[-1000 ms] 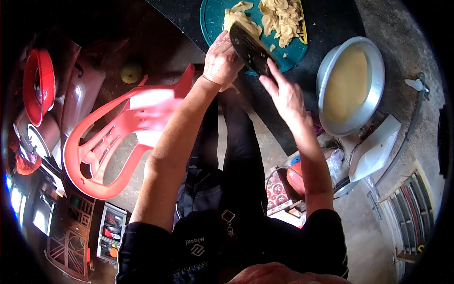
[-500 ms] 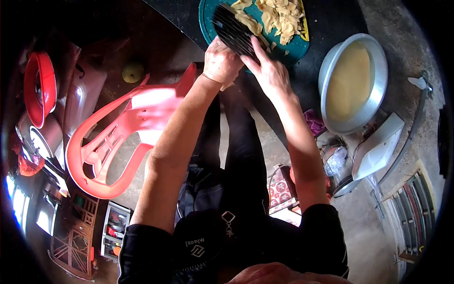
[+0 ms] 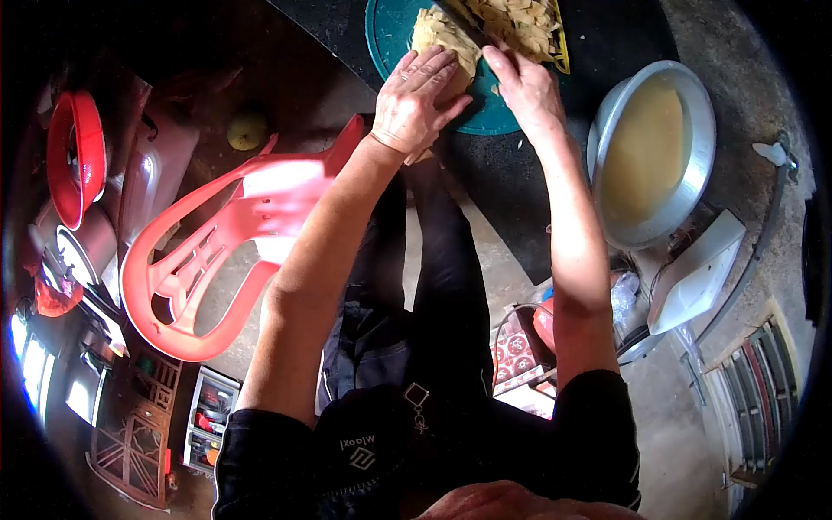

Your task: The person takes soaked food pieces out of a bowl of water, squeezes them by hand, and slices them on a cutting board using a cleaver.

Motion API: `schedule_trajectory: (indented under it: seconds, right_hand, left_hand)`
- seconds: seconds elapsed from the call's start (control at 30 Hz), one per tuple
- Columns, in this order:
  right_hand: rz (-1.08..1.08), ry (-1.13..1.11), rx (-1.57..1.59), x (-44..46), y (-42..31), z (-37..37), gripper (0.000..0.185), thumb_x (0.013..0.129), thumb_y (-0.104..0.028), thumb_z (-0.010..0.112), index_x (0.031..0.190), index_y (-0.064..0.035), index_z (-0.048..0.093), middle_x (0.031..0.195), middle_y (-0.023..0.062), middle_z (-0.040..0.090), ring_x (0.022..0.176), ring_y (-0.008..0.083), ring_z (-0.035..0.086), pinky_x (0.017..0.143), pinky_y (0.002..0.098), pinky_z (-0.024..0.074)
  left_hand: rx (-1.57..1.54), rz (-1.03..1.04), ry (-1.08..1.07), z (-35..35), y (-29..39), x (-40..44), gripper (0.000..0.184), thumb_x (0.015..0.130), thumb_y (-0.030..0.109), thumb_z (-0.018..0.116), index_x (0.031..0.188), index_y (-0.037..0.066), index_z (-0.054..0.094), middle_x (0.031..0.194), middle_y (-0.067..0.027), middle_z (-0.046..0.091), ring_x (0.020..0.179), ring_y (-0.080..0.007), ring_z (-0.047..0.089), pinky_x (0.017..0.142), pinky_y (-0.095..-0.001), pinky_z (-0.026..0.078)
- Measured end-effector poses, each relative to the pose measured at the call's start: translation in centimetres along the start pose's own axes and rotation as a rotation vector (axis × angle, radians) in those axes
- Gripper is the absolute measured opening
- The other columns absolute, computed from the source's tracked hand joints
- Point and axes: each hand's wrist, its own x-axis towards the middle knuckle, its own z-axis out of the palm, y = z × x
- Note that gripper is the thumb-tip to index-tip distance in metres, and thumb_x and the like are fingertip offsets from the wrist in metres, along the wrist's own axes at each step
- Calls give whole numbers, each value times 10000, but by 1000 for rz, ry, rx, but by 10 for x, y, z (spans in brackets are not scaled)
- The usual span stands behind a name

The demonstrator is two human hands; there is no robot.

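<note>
The pale yellow chunk (image 3: 446, 36) sits on the round teal cutting board (image 3: 496, 117), under and just beyond the flattened fingers of the left hand (image 3: 414, 102). Apart from it, the right hand (image 3: 529, 94) grips a knife (image 3: 459, 17) between chunk and sliced pieces (image 3: 527, 33).

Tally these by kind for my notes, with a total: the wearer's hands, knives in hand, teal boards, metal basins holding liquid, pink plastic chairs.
Hands: 2, the left hand and the right hand
Knife in hand: 1
Teal board: 1
Metal basin holding liquid: 1
Pink plastic chair: 1
Total: 6
</note>
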Motion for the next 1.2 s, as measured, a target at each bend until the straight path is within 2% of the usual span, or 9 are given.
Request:
schedule_trajectory:
  seconds: [0.07,0.1,0.17,0.4,0.57,0.73,0.9,0.97,1.2]
  right_hand:
    - [3,141,135,-5,12,1,706,838,-722,462,840,-48,672,682,113,629,657,201,623,567,301,494]
    - [203,49,301,-9,15,-6,665,852,-683,500,814,-34,641,607,68,576,587,160,587,519,293,465]
    - [150,96,446,-22,13,-11,602,870,-635,526,805,-46,634,580,37,542,531,121,552,476,270,442]
    - [-653,232,-627,-65,37,2,606,871,-505,599,1356,-161,479,484,49,556,373,189,550,372,333,454]
    - [-630,188,-605,-50,45,10,647,871,-489,608,1397,-161,424,514,75,591,393,187,575,373,318,473]
    - [-640,188,-557,-5,23,44,650,872,-442,625,1419,-184,388,497,89,571,438,222,594,395,337,472]
    - [-553,130,-592,-4,10,39,608,878,-370,641,1410,-197,403,567,132,615,531,310,647,487,387,520]
    - [-722,244,-458,-14,34,32,617,884,-446,613,1386,-135,434,538,90,623,417,178,605,390,327,493]
    - [-511,100,-502,10,13,27,652,920,-545,494,1408,-123,402,416,65,469,350,159,496,352,319,420]
  left_hand:
    - [21,-13,-25,-1,2,-3,475,719,188,752,1152,35,632,1257,-93,594,1232,-245,518,1059,-426,374]
    - [32,-19,-39,0,3,-5,489,715,184,752,1164,36,625,1272,-94,584,1239,-245,511,1061,-427,370]
    - [37,-14,-53,1,2,-6,539,669,141,742,1189,79,617,1283,-99,572,1248,-254,499,1068,-426,358]
    - [-85,13,-90,-7,-11,-14,509,660,159,719,1146,55,610,1206,-137,583,1212,-333,490,1089,-468,305]
    - [110,60,-87,0,-12,-15,360,694,158,694,1034,47,659,1120,-141,615,1147,-319,531,1085,-451,323]
    - [147,20,-12,5,-12,-18,183,679,157,698,825,47,676,782,-54,650,820,-257,633,864,-384,466]
    - [149,-72,-119,2,-8,-16,204,674,133,706,858,51,677,876,-72,663,915,-256,630,934,-394,449]
    - [122,61,51,0,-7,-9,223,675,127,702,883,50,680,941,-81,667,988,-255,621,986,-401,427]
    - [157,52,54,8,-13,-13,326,721,150,700,1033,65,672,1119,-84,649,1123,-240,581,1029,-404,394]
